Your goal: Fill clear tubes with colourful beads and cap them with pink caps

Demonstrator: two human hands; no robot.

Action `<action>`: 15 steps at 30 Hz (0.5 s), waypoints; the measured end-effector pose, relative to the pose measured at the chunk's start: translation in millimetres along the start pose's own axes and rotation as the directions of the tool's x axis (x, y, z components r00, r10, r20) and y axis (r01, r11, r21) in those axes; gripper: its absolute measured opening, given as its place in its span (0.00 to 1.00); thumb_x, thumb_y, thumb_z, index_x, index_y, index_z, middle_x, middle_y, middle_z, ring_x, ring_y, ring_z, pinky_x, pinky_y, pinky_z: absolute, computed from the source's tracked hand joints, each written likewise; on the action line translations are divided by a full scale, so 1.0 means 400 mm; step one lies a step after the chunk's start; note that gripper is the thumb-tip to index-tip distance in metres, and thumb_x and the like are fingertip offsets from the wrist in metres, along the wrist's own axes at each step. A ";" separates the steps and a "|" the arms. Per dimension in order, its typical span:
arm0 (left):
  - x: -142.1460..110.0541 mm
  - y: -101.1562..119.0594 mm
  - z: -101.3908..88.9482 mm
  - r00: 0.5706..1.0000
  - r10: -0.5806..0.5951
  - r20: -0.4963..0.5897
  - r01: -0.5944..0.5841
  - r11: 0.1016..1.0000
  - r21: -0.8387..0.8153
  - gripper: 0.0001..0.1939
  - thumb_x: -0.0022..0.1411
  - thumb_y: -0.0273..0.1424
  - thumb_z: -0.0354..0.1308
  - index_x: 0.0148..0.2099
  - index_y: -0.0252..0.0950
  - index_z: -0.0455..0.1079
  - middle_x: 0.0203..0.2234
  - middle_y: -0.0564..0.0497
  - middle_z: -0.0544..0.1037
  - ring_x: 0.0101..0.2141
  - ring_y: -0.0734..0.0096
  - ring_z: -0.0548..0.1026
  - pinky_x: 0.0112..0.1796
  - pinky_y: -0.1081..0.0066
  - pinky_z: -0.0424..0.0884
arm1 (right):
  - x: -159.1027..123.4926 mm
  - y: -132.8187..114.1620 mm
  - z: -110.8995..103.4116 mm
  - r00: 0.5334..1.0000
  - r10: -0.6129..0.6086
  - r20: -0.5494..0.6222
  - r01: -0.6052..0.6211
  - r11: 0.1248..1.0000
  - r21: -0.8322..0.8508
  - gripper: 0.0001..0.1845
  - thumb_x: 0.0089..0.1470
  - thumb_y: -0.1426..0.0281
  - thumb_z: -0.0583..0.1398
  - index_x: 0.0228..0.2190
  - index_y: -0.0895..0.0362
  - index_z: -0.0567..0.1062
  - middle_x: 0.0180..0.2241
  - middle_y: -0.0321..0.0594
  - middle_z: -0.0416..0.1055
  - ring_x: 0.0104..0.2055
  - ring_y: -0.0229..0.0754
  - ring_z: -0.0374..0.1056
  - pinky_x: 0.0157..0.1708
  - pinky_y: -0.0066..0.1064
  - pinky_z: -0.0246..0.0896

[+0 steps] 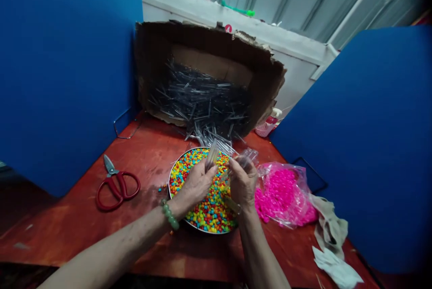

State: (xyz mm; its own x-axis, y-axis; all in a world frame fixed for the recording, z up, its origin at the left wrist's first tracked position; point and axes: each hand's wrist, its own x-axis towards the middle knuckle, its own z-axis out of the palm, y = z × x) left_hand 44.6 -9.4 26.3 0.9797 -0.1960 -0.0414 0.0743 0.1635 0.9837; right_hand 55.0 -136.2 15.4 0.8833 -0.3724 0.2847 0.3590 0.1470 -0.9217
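A round metal bowl (173, 176) full of small multicoloured candies (209, 210) sits in the middle of the red table (67, 221). Above it, my left hand (195, 185), with a green bead bracelet on the wrist, is closed around a clear plastic tube (212, 154) held upright. My right hand (242, 183) is closed around a bunch of clear plastic tubes (248, 157) just right of the left hand. The two hands nearly touch over the bowl.
A torn cardboard box (259, 77) lying on its side behind the bowl spills many clear tubes (202, 100). Red-handled scissors (116, 185) lie at left. A bag of pink pieces (283, 194) and crumpled cloth (332, 230) lie at right. Blue panels (60, 68) flank the table.
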 end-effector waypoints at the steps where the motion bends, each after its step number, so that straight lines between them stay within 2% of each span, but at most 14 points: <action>1: -0.001 -0.001 -0.008 1.000 0.022 -0.010 -0.021 0.999 0.036 0.11 0.60 0.37 0.58 0.39 0.34 0.65 0.33 0.50 0.70 0.35 0.71 0.69 0.35 0.73 0.66 | 0.005 -0.008 0.000 1.000 -0.001 -0.022 0.001 1.000 0.008 0.12 0.44 0.64 0.66 0.26 0.58 0.70 0.21 0.30 0.65 0.23 0.32 0.60 0.25 0.25 0.56; 4: -0.018 0.010 -0.024 0.997 0.044 0.062 -0.051 0.991 0.124 0.13 0.60 0.40 0.56 0.41 0.35 0.64 0.37 0.47 0.72 0.35 0.68 0.73 0.32 0.71 0.69 | 0.028 -0.049 -0.020 0.998 -0.040 -0.052 0.043 0.998 0.047 0.10 0.45 0.66 0.65 0.27 0.57 0.70 0.21 0.31 0.67 0.24 0.32 0.63 0.27 0.25 0.57; 6: -0.034 0.019 -0.029 0.992 0.028 0.123 -0.049 0.984 0.174 0.14 0.61 0.40 0.55 0.41 0.34 0.65 0.38 0.45 0.72 0.36 0.66 0.74 0.31 0.71 0.70 | 0.046 -0.080 -0.061 0.995 -0.096 -0.001 0.096 0.995 0.033 0.09 0.45 0.68 0.64 0.27 0.57 0.69 0.21 0.30 0.67 0.24 0.34 0.64 0.29 0.27 0.59; 7: -0.042 0.023 -0.030 0.990 0.018 0.139 -0.046 0.980 0.195 0.14 0.61 0.40 0.55 0.41 0.34 0.65 0.38 0.45 0.72 0.36 0.66 0.74 0.30 0.71 0.70 | 0.052 -0.093 -0.090 0.991 -0.119 0.054 0.121 0.993 -0.018 0.08 0.46 0.68 0.64 0.27 0.56 0.69 0.21 0.31 0.66 0.25 0.35 0.65 0.30 0.28 0.60; 9: -0.054 0.028 -0.030 0.988 -0.012 0.153 -0.019 0.979 0.203 0.13 0.62 0.39 0.53 0.42 0.34 0.64 0.39 0.44 0.72 0.37 0.65 0.74 0.30 0.71 0.71 | 0.053 -0.110 -0.161 0.979 -0.127 0.162 0.162 0.961 -0.226 0.09 0.47 0.67 0.65 0.26 0.56 0.69 0.21 0.32 0.65 0.24 0.36 0.64 0.28 0.29 0.60; 12: -0.064 0.031 -0.029 0.981 -0.052 0.185 0.019 0.984 0.178 0.14 0.62 0.40 0.54 0.42 0.33 0.63 0.39 0.44 0.71 0.36 0.65 0.74 0.31 0.69 0.72 | 0.017 -0.114 -0.263 0.962 -0.072 0.262 0.212 0.804 -0.556 0.14 0.47 0.66 0.66 0.22 0.56 0.65 0.20 0.30 0.58 0.22 0.34 0.56 0.23 0.27 0.54; 14: -0.066 0.033 -0.027 0.974 -0.084 0.209 0.056 0.989 0.135 0.17 0.60 0.41 0.56 0.43 0.33 0.64 0.39 0.44 0.71 0.36 0.65 0.75 0.30 0.69 0.73 | -0.025 -0.107 -0.300 0.940 0.002 0.340 0.222 0.753 -0.619 0.16 0.47 0.66 0.66 0.21 0.55 0.63 0.19 0.30 0.57 0.21 0.33 0.54 0.21 0.26 0.52; 15: -0.066 0.032 -0.026 0.970 -0.107 0.218 0.085 0.990 0.109 0.18 0.59 0.42 0.57 0.44 0.33 0.64 0.39 0.44 0.71 0.36 0.65 0.75 0.30 0.70 0.73 | -0.047 -0.103 -0.305 0.921 0.045 0.387 0.227 0.745 -0.628 0.15 0.48 0.66 0.66 0.21 0.55 0.64 0.20 0.31 0.59 0.22 0.34 0.56 0.21 0.27 0.54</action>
State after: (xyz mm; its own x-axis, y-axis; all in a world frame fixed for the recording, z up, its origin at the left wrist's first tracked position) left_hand 21.4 7.9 38.2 0.9017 -0.4187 -0.1076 0.1365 0.0397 0.9898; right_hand -13.4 -247.2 15.8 0.9465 0.0179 0.3222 0.2784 -0.5502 -0.7873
